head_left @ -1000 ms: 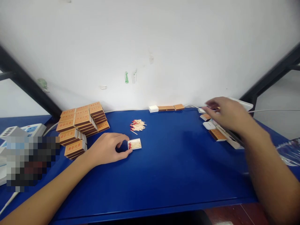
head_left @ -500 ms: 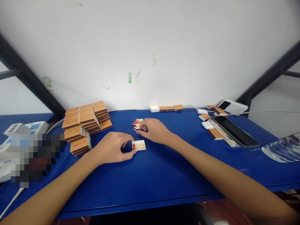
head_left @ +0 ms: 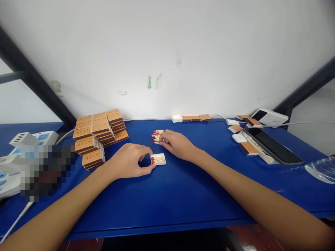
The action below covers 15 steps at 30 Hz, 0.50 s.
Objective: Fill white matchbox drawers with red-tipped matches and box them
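Note:
A small white matchbox tray (head_left: 161,156) lies on the blue table, with several red-tipped matches (head_left: 158,160) side by side in it. My left hand (head_left: 132,161) grips its left end between thumb and fingers. Just behind the tray is a loose pile of matches (head_left: 157,134) with red heads. At the right side of that pile, my right hand (head_left: 176,143) is closed in a pinch, its fingertips down among the matches. The hand covers part of the pile, so how many matches it pinches is hidden.
Stacked orange matchboxes (head_left: 99,122) stand at the left, beside a white power strip (head_left: 48,136). Along the wall lie a white tray (head_left: 176,119) and matchbox sleeves (head_left: 191,118). At the right are a phone (head_left: 272,144), an earbud case (head_left: 238,138), more boxes and a white cable.
The view has shifted slightly, so everything appears a little further right and higher. My right fingertips have moved slightly within the pile. My left hand keeps its grip on the tray.

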Motion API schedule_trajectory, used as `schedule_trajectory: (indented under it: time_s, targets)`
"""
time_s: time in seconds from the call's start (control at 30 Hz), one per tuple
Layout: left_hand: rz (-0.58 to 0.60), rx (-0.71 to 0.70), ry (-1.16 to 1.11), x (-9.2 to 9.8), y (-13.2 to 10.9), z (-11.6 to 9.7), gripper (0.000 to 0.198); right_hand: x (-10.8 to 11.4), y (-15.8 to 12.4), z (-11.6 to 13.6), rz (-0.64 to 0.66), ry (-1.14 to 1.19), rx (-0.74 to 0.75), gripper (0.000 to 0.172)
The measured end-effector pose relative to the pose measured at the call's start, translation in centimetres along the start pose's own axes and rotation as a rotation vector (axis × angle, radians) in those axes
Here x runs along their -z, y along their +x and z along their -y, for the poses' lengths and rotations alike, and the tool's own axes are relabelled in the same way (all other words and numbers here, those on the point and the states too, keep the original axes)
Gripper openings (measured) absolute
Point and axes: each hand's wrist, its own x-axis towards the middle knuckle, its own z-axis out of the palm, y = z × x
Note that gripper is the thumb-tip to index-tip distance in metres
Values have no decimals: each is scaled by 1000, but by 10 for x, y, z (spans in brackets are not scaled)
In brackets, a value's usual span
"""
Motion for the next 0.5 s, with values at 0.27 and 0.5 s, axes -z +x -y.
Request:
schedule_trajectory:
  time_s: [0.27, 0.5]
  targets:
    - [0, 26, -5, -1, 0, 4, 22, -3, -1, -2, 19, -17, 16, 9]
    - [-15, 26, 6, 0, 2, 7, 23, -3, -2, -4, 48, -43, -18, 12]
